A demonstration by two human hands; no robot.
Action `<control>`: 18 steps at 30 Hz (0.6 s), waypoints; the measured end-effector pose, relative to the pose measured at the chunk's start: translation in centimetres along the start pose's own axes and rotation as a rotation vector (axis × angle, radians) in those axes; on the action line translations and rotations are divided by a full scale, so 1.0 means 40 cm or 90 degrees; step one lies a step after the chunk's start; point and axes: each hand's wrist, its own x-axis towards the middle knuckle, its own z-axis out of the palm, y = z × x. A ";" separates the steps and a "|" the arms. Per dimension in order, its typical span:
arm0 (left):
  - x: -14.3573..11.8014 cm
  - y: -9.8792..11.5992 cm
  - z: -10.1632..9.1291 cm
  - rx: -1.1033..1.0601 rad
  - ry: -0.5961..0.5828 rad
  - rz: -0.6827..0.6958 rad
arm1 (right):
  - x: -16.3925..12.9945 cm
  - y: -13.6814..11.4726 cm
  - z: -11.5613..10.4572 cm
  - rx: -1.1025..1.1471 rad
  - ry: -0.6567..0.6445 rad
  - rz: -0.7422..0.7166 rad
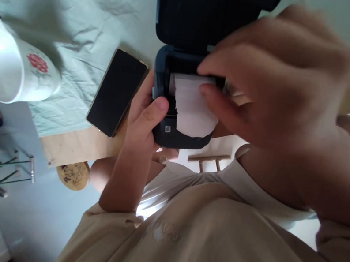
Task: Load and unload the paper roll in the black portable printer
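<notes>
A small dark receipt printer (182, 140) is tilted near the table's front edge, with its black lid (210, 16) swung open away from me. My left hand (147, 117) grips the printer's left side, thumb on the front rim. Inside the compartment is a white paper roll (196, 103), its loose end hanging over the front with a ragged left edge. Over the right part of the roll hovers my right hand (270, 80), somewhat blurred. Its thumb and forefinger are bent and apart, tips close to the paper; whether they touch it I cannot tell.
A black phone (117, 92) lies left of the printer on the wrinkled green cloth (91, 9). Further left is a white mug (20, 69) with a red flower. The table's wooden edge (82, 144) runs before me; a round stool (73, 174) stands below.
</notes>
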 end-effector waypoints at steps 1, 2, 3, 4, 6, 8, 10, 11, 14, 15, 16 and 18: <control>0.004 -0.004 -0.004 0.012 -0.005 0.018 | -0.002 -0.017 0.003 -0.062 -0.053 -0.003; 0.007 -0.008 -0.009 0.024 -0.007 0.031 | -0.003 -0.031 0.003 -0.126 -0.105 0.003; 0.009 -0.013 -0.014 0.035 -0.008 0.040 | -0.003 -0.042 0.001 -0.185 -0.153 0.011; 0.011 -0.017 -0.020 0.045 -0.006 0.042 | -0.003 -0.050 -0.002 -0.234 -0.190 0.017; 0.010 -0.025 -0.029 0.060 -0.002 0.032 | -0.002 -0.060 -0.010 -0.293 -0.237 0.025; 0.006 -0.027 -0.033 0.068 -0.003 0.027 | 0.001 -0.066 -0.015 -0.315 -0.254 0.035; 0.002 -0.024 -0.031 0.061 0.002 0.031 | 0.005 -0.071 -0.016 -0.310 -0.240 0.050; -0.001 -0.021 -0.027 0.051 0.008 0.033 | 0.007 -0.074 -0.017 -0.302 -0.228 0.057; -0.008 -0.006 -0.008 0.009 0.033 0.021 | 0.009 -0.071 -0.021 -0.247 -0.179 0.061; -0.011 -0.002 -0.002 -0.005 0.039 0.015 | 0.005 -0.061 -0.022 -0.212 -0.160 0.040; -0.013 0.001 0.004 -0.019 0.043 0.015 | -0.002 -0.046 -0.022 -0.166 -0.142 0.005; -0.015 0.002 0.012 -0.044 0.065 0.017 | -0.022 0.005 -0.014 -0.053 -0.072 -0.053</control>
